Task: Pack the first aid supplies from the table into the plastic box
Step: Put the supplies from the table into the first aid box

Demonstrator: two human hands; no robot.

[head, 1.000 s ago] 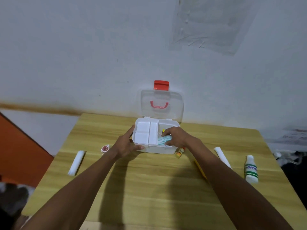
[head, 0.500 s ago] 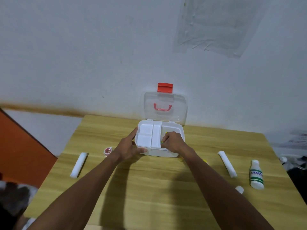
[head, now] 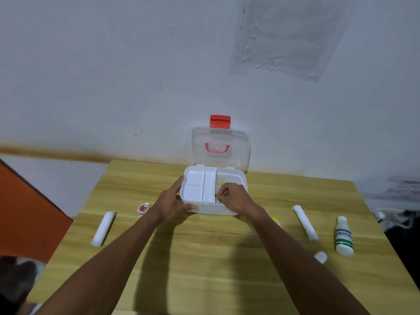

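The white plastic box (head: pixel 213 209) stands at the back middle of the wooden table (head: pixel 204 258), its clear lid (head: pixel 236 153) with the red latch raised against the wall. A white divided tray fills its left half. My left hand (head: pixel 170 203) grips the box's left side, thumb on the front wall. My right hand (head: pixel 234 197) is down in the right compartment, fingers curled on a teal packet (head: pixel 217 200) of which only an edge shows. Something yellow (head: pixel 223 183) peeks out behind the fingers.
A white roll (head: pixel 103 228) and a small red tape roll (head: pixel 143 208) lie left of the box. On the right lie another white roll (head: pixel 304 222), a white bottle with a green label (head: pixel 343 236), a small white cap (head: pixel 321 256) and a yellow-capped item (head: pixel 276 221) by my forearm.
My right hand has pushed the teal packet from the box's front rim down into the right compartment. The left hand has kept its hold on the box.
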